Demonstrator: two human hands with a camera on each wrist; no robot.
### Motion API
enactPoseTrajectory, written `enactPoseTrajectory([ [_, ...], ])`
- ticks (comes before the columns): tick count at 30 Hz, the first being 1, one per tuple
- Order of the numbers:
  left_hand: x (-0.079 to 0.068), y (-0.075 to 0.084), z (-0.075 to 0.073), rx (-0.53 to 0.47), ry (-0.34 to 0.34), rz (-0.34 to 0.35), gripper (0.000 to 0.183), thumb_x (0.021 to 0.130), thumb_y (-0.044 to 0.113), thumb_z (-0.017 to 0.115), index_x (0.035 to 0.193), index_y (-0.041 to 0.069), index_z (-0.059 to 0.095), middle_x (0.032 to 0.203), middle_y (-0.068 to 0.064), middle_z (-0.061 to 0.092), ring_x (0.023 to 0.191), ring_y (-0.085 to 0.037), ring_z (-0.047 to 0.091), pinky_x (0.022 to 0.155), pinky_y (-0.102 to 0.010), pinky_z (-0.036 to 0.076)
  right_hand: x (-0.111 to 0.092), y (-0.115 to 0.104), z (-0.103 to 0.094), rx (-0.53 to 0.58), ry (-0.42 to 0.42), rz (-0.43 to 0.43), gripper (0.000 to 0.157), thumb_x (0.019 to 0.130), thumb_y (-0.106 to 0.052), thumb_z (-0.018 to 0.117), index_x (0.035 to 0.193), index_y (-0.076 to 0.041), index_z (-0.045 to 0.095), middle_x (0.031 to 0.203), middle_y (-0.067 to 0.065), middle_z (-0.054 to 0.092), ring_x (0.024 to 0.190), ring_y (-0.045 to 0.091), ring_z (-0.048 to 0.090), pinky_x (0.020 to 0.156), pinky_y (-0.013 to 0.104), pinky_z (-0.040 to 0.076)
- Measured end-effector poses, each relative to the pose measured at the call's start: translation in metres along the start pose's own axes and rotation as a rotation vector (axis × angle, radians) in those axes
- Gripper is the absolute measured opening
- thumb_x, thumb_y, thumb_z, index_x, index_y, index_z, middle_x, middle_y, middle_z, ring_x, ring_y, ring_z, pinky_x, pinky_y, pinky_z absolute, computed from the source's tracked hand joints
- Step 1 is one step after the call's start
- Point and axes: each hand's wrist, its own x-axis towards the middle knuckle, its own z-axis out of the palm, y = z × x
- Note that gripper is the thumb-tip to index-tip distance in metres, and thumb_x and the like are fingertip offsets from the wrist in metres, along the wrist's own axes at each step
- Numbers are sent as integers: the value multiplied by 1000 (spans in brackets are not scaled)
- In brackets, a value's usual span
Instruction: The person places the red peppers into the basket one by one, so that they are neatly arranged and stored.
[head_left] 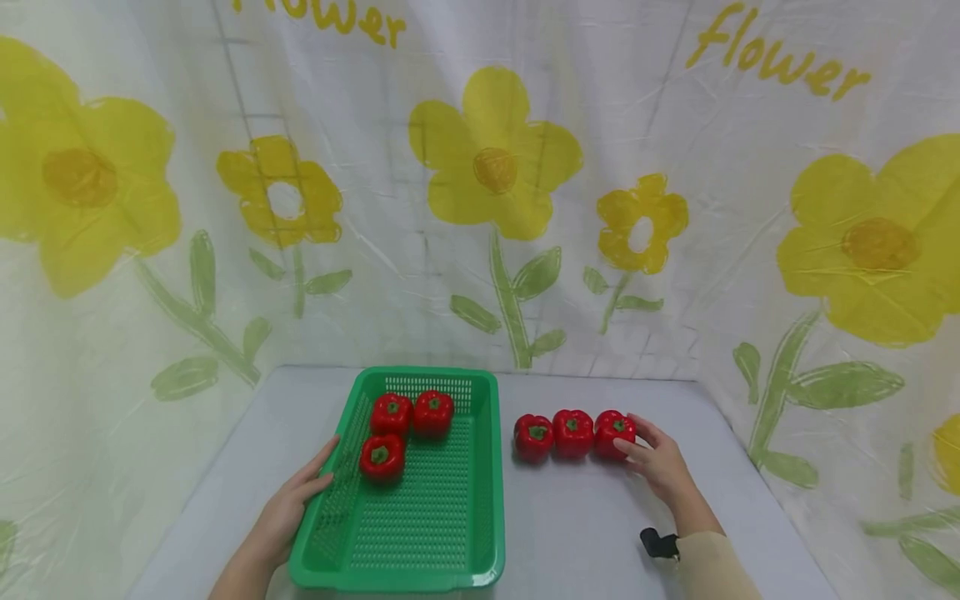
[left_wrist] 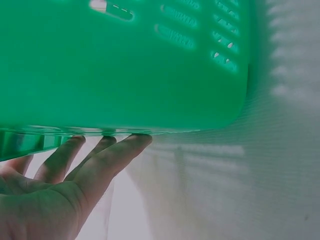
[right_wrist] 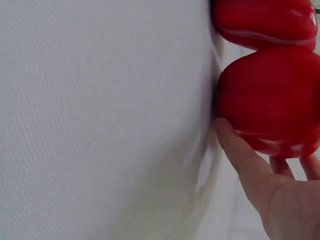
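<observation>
A green plastic basket (head_left: 420, 533) stands on the table in the head view, with three red bell peppers (head_left: 382, 458) in its far left part. My left hand (head_left: 288, 508) touches the outside of its left wall with fairly straight fingers (left_wrist: 112, 157). To the right of the basket, three more red bell peppers stand side by side: the left one (head_left: 533, 438), the middle one (head_left: 572, 434) and the right one (head_left: 611, 431). My right hand (head_left: 660, 462) holds the right pepper at its side, thumb in front and fingers behind, partly hidden in the right wrist view.
The table (head_left: 577, 525) has a pale cover. Behind it and at both sides hangs a white curtain (head_left: 375, 292) with painted yellow flowers. A small black device (head_left: 658, 543) sits at my right wrist, by the beige sleeve (head_left: 712, 567).
</observation>
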Motion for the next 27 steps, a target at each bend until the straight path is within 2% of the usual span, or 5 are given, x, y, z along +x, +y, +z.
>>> enactPoseTrajectory([
  [5, -1, -1, 2, 3, 2, -1, 57, 110, 30, 36, 163, 33, 15, 171, -4, -3, 156, -38, -3, 121, -56, 25, 0, -2, -4, -14, 32, -4, 83, 94, -18, 74, 160, -10, 25, 164, 23, 22, 145, 41, 34, 109, 55, 45],
  [12, -3, -2, 1, -25, 4, -3, 57, 110, 29, 36, 163, 33, 15, 171, -6, -3, 155, -39, 7, 116, -51, 39, -11, -13, -4, -17, 83, 34, 87, 93, -23, 75, 161, -13, 23, 164, 24, 20, 147, 44, 30, 107, 54, 46],
  [17, -1, -1, 3, -23, -5, -25, 57, 110, 28, 36, 163, 33, 15, 171, -6, -4, 155, -38, 4, 119, -52, 33, -22, -23, -2, -20, 135, 34, 90, 92, -30, 76, 162, -17, 21, 165, 22, 20, 148, 44, 28, 103, 52, 49],
  [23, -2, -1, 2, -26, 25, -27, 57, 109, 28, 37, 162, 34, 18, 171, -6, -1, 155, -37, 10, 115, -50, 40, -33, -47, 10, 2, 166, -23, 89, 90, -29, 78, 161, -19, 26, 164, 18, 26, 146, 41, 33, 99, 47, 53],
  [27, -2, 1, 2, -25, 23, -27, 57, 109, 28, 38, 162, 35, 18, 171, -6, -1, 155, -37, 10, 115, -50, 40, -43, -68, 18, 30, 196, -66, 89, 87, -31, 80, 159, -18, 30, 163, 15, 30, 144, 39, 36, 95, 43, 57],
])
